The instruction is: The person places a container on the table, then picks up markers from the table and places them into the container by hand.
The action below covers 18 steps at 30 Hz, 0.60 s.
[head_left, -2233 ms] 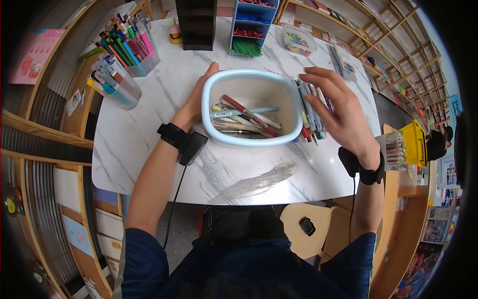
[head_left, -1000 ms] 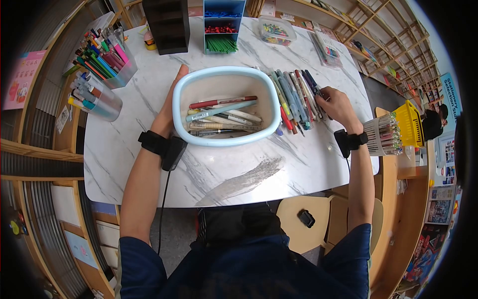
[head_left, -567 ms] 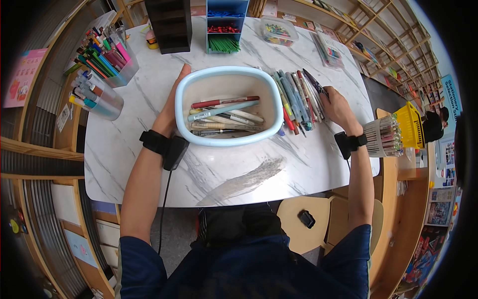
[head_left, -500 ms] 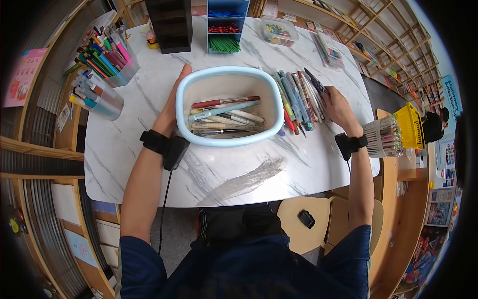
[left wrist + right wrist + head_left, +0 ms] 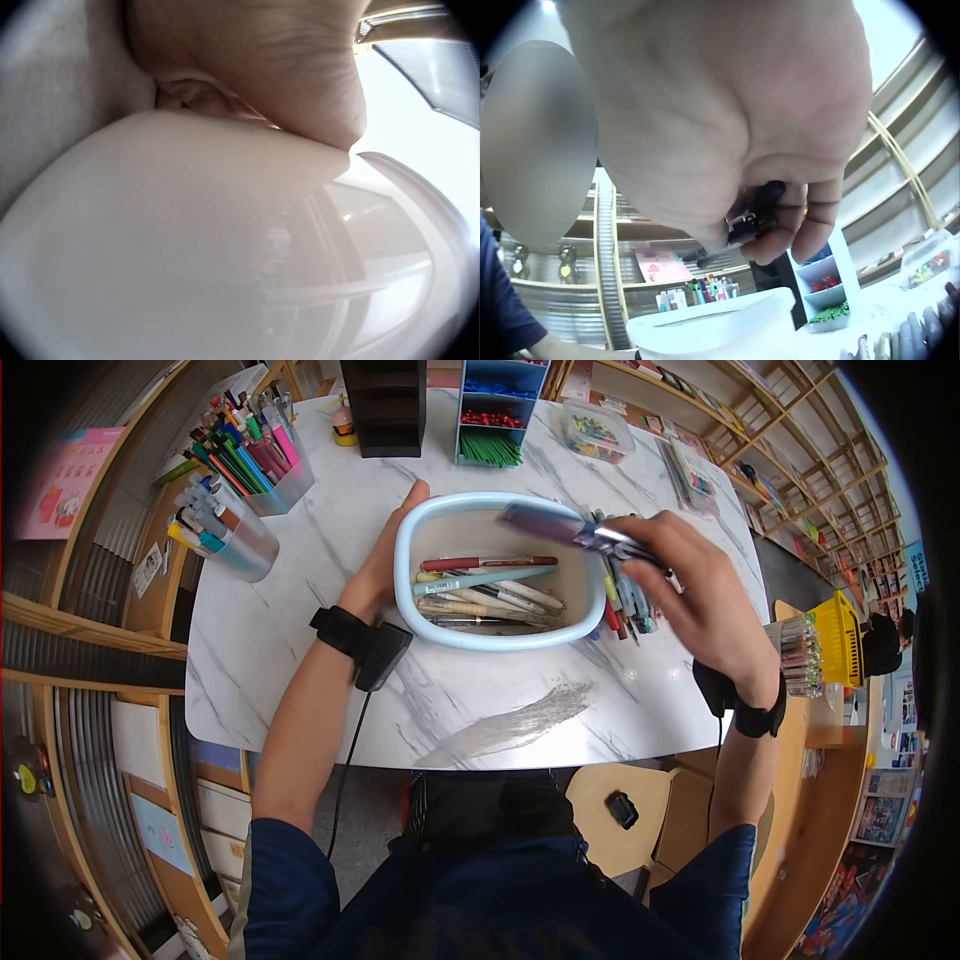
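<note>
1. Our right hand [image 5: 705,595] pinches a dark pen [image 5: 570,530], held above the light-blue tub [image 5: 410,560].
2. Our left hand [image 5: 385,565] lies flat on the tub's outer wall, fingers straight.
3. More pens [image 5: 625,600] lie just beside the tub.

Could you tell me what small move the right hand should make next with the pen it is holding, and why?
Probably lower the pen and let go: the right hand pinches it above the light blue tub, which already holds other pens, while the left hand braces the tub's side.

Pale blue tub [image 5: 405,575] on white-grey marbled table [image 5: 300,650].
</note>
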Motion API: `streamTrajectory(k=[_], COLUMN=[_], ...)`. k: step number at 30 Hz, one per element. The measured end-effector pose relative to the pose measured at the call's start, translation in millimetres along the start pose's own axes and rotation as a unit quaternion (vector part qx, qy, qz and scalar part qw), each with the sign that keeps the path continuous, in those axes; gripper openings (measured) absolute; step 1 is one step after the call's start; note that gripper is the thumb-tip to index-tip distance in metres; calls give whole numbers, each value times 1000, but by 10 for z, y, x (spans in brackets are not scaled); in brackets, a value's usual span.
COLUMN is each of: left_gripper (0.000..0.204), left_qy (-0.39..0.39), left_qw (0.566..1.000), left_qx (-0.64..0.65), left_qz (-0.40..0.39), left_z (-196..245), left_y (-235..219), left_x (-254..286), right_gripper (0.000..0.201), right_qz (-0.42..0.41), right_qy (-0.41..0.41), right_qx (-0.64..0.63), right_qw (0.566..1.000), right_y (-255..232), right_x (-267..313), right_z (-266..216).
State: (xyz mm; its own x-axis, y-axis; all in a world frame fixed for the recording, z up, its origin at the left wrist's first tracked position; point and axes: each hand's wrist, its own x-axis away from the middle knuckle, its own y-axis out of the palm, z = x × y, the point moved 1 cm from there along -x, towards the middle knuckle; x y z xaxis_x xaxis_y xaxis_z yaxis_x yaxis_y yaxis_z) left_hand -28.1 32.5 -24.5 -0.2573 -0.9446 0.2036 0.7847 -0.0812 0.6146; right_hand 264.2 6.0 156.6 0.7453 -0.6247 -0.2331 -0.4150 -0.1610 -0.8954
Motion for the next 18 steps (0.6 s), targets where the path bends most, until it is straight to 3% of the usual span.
streamTrajectory(k=[7,9,13,18], left_gripper=[67,66,66,66], left_qy=[10,12,54,41], left_qw=[1000,1000,994,997], left_qx=[-25,-26,-98,-69], left_qz=[2,2,1,4], left_z=[26,15,-20,-24], left_y=[18,4,-110,-40], left_x=[14,-9,-81,-37], right_gripper=[26,28,29,27], right_qz=[-48,27,62,-56], right_qy=[-39,-75,-106,-79], right_qx=[99,62,90,104], right_qw=[993,995,988,990], right_y=[284,389,426,356], right_x=[-321,-379,-376,-383], right_z=[-211,-206,-151,-129])
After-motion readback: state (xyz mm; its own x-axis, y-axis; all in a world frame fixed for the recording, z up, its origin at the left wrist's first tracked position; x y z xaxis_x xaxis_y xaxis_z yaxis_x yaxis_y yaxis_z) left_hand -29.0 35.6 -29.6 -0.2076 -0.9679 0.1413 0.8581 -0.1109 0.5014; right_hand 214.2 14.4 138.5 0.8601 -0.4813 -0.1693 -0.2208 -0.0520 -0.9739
